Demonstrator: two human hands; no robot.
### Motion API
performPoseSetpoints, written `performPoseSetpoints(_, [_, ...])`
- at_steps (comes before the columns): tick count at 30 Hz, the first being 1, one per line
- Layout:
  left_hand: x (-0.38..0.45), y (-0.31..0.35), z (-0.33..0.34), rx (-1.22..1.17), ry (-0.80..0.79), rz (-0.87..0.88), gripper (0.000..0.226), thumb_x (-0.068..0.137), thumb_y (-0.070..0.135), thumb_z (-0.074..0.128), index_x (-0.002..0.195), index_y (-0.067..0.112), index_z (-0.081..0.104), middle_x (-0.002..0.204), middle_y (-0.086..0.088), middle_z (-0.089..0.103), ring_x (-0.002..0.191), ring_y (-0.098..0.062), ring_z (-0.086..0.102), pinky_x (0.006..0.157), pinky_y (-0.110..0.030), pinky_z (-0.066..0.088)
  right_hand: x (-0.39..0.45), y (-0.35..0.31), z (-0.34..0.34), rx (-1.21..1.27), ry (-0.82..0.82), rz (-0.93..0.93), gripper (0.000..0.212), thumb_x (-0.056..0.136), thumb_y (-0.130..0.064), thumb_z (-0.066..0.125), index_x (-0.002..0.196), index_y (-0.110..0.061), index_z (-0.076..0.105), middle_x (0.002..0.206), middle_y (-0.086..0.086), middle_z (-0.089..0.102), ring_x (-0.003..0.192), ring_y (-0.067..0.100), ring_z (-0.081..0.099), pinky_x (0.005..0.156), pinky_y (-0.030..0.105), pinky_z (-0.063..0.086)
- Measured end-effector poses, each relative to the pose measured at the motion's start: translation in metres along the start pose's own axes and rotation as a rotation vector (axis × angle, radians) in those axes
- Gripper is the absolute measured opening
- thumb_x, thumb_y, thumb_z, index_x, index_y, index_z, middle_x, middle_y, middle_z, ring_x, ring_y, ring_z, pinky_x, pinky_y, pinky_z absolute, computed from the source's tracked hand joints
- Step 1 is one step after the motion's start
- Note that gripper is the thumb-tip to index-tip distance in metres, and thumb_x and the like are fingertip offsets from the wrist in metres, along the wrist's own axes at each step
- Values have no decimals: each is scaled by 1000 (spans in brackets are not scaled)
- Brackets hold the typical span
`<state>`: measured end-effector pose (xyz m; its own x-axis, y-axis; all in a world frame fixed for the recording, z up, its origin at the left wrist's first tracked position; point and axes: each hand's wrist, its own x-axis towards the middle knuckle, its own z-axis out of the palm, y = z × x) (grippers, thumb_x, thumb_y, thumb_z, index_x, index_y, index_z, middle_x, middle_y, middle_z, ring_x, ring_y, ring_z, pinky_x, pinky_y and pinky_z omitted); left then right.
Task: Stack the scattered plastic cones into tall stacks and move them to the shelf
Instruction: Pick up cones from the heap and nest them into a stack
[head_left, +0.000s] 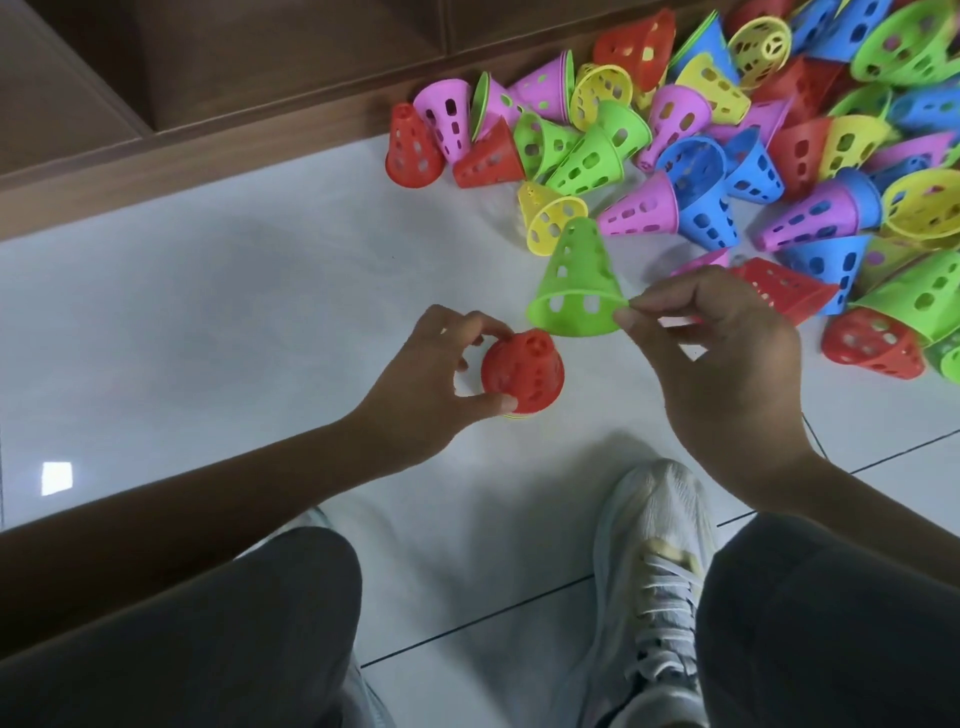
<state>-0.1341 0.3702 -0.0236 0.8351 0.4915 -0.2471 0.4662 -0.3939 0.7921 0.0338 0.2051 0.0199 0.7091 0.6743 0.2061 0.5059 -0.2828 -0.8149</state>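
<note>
Clearly the stacking step is in hand: the green cone, pinched at its rim by the right hand, hangs just above the floor, its long axis tilted, narrow tip away towards the scattered pile. Next, I judge, it must swing upright and drop over the red-topped stack, which the left hand grips with curled fingers beside it.
</note>
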Motion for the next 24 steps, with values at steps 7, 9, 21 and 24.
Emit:
performPoseSetpoints(7, [1,-1,-13,-96,-89,9,90,59,66,79,137,39,45,141,16,38,125,8,42,102,-15,40,-11,14,8,-229,-86,-423,10,95,-12,69,89,-4,68,93,5,66,80,19,62,66,36,53])
performPoseSetpoints(9, [2,6,-17,-185,-130,7,89,68,68,68,145,33,42,145,18,40,133,5,40,109,-21,38,-11,14,9,-271,-102,-485,11,96,-13,68,90,-3,68,93,6,67,82,22,64,64,39,53])
performPoseSetpoints(21, [-1,18,-12,-134,-37,40,53,76,50,78,119,30,55,116,23,62,118,2,54,101,-26,45,-22,19,18,-349,-323,-554,22,92,-28,70,95,-7,71,97,6,67,85,23,63,68,33,54])
performPoseSetpoints(24, [-3,11,-8,-71,-5,40,54,77,39,85,120,32,54,116,23,61,117,1,53,100,-25,44,-26,27,14,-346,-315,-481,29,94,-37,65,96,-8,71,98,4,68,89,15,59,76,18,44])
